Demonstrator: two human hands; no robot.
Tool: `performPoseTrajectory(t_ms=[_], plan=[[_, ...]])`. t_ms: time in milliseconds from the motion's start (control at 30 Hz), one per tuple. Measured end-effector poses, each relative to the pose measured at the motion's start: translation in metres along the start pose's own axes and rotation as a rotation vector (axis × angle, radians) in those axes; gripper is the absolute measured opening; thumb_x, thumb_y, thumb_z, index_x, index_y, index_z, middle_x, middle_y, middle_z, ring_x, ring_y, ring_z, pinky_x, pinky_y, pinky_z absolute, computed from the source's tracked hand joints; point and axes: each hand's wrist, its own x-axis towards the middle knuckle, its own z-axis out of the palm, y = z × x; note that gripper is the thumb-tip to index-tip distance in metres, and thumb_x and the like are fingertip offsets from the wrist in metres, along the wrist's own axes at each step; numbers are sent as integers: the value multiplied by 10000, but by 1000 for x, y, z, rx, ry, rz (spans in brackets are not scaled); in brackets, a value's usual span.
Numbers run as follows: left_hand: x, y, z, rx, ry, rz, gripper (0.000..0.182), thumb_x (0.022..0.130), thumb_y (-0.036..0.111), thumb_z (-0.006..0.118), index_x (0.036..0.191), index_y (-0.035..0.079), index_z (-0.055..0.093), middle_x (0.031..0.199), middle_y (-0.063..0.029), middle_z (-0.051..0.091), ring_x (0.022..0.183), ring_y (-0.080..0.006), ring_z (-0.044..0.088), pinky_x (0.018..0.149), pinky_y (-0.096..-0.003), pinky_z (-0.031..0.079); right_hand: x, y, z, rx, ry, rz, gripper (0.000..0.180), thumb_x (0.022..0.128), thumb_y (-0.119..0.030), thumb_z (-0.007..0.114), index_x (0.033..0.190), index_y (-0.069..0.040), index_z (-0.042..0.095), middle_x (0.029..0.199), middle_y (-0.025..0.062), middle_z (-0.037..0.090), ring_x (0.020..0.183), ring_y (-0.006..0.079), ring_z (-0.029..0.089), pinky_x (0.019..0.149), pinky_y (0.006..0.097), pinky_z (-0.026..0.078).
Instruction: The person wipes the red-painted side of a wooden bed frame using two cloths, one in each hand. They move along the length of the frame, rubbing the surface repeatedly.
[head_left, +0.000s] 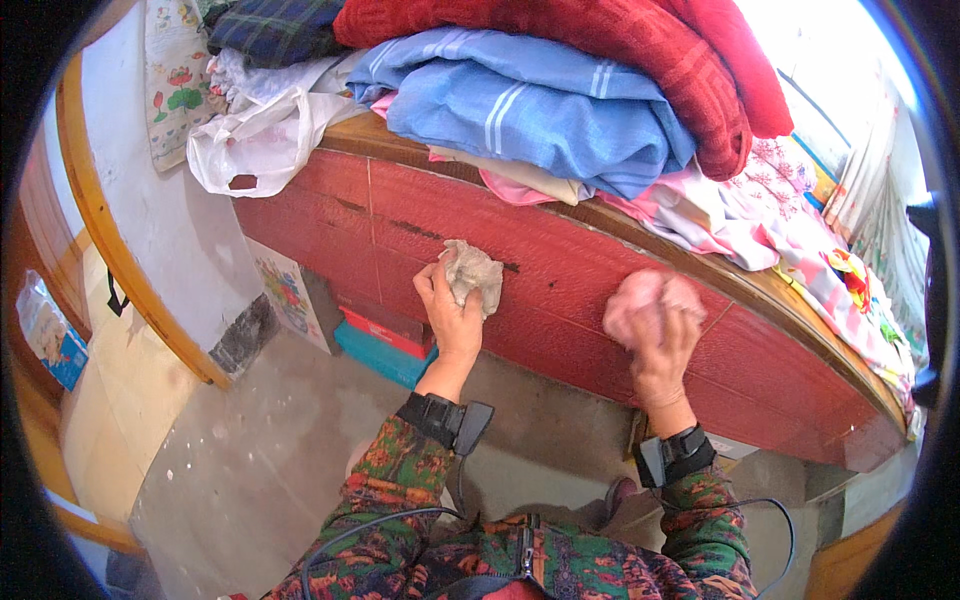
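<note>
My left hand (452, 311) holds a crumpled greyish-white cloth (477, 276) against or just before the red side panel (555, 322) of a wooden bed or platform. Dark scuffs mark the panel near that cloth. Farther right, my right hand (664, 349) grips a pink cloth (651, 304) at the same panel; both are blurred. Above the panel runs a brown wooden edge (360, 136). Whether either cloth presses on the surface cannot be told.
Folded blue bedding (517, 112) and red blankets (660, 67) are piled above the edge, beside a white plastic bag (259, 146) and a pink-white patterned sheet (739, 217). Below the panel lie red and teal boxes (382, 354). Cables hang near both forearms.
</note>
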Motion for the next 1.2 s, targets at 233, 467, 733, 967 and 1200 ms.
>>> performPoseTrajectory(t_ms=[233, 467, 733, 967, 1200], plan=[[0, -1, 0, 13, 13, 21, 634, 699, -44, 611, 1304, 82, 471, 1156, -174, 393, 1104, -353, 444, 1000, -421, 360, -25, -23, 15, 47, -184, -62, 439, 772, -95, 513, 1179, -196, 644, 1385, 141, 447, 1277, 385, 376, 1059, 572, 265], [1, 1, -1, 17, 8, 15, 621, 708, -19, 613, 1304, 82, 467, 1167, -177, 398, 1117, -361, 440, 1005, -419, 355, -25, 3, 0, -8, -15, -75, 388, 788, -155, 598, 1172, -200, 625, 1369, 122, 438, 1266, 350, 399, 1056, 553, 289], [1, 3, -1, 14, 9, 15, 616, 707, -18, 611, 1300, 71, 470, 1151, -185, 401, 1104, -368, 441, 995, -425, 358, 9, -17, 23, 120, 135, 12, 366, 821, -118, 599, 1184, -162, 616, 1388, 150, 426, 1302, 400, 365, 1078, 575, 262], [2, -4, -2, 30, -8, 19, 620, 714, 12, 618, 1311, 71, 464, 1171, -184, 401, 1127, -361, 442, 1018, -430, 346, -31, -41, 16, 237, -480, -260, 433, 755, -219, 503, 1167, -181, 629, 1359, 125, 471, 1250, 349, 414, 1023, 547, 308], [4, -9, -1, 28, -14, 54, 611, 732, 76, 597, 1328, 65, 465, 1187, -182, 421, 1131, -357, 447, 1025, -446, 337, 47, -29, 19, 187, 68, -33, 475, 721, -151, 565, 1193, -174, 617, 1395, 117, 447, 1250, 329, 412, 999, 512, 327]])
